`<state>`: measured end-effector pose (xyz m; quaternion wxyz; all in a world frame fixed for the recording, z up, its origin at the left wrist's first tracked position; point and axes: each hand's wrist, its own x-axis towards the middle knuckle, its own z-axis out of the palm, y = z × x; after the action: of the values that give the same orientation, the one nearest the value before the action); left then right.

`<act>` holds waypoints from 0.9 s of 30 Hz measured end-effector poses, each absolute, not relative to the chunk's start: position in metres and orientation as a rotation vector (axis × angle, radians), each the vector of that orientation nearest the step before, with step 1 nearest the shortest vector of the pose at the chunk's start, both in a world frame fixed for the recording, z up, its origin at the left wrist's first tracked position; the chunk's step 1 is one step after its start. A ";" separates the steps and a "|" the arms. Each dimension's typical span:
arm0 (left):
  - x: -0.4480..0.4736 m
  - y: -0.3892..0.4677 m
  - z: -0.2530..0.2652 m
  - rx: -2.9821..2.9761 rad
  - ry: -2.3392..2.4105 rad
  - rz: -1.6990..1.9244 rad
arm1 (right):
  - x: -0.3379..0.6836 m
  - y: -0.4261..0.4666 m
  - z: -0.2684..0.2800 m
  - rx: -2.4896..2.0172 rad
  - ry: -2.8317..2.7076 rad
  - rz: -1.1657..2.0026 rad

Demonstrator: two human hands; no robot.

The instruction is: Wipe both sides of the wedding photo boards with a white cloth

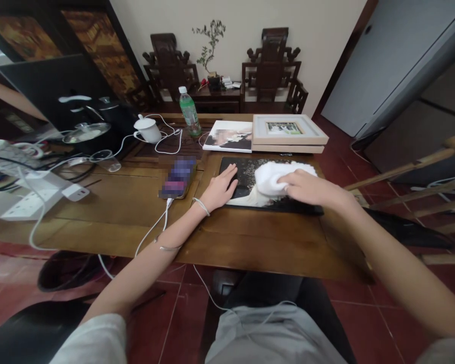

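Observation:
A dark picture panel (244, 169) with a pale printed figure lies flat on the wooden table in front of me. My left hand (222, 189) rests on the panel's left edge, its fingers spread out and nothing in them. Across the panel, my right hand (303, 187) grips a soft white cloth (269, 177), bunched up and pressed on the picture's surface. The cloth and hand hide part of the print. Left of my left hand lies a phone (178, 177) with its screen lit and a white cable plugged in.
Behind the panel are a white-edged photo print (231, 144) and a framed picture (313, 132). Farther left stand a green-labelled bottle (189, 112), a lidded white cup (147, 129), a clear plastic cup (105, 161), a glass-lidded pot (87, 137) and a power strip (38, 197) with trailing cables.

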<state>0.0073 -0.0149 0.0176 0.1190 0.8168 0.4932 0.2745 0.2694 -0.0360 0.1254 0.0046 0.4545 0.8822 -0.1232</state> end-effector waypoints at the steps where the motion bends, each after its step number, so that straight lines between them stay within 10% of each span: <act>1: 0.008 -0.015 0.018 2.393 1.450 0.772 | 0.270 -0.024 0.120 1.532 2.742 -0.335; 16: 0.002 -0.011 0.018 2.461 1.415 0.766 | 0.145 0.052 0.108 1.316 3.015 -0.434; 27: 0.003 -0.014 0.017 2.422 1.447 0.739 | 0.283 0.039 0.092 1.796 2.844 -0.288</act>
<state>0.0034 -0.0136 0.0170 0.1123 0.8253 0.4929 0.2516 0.2828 0.0392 0.0924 -0.1172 0.5284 0.8366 -0.0846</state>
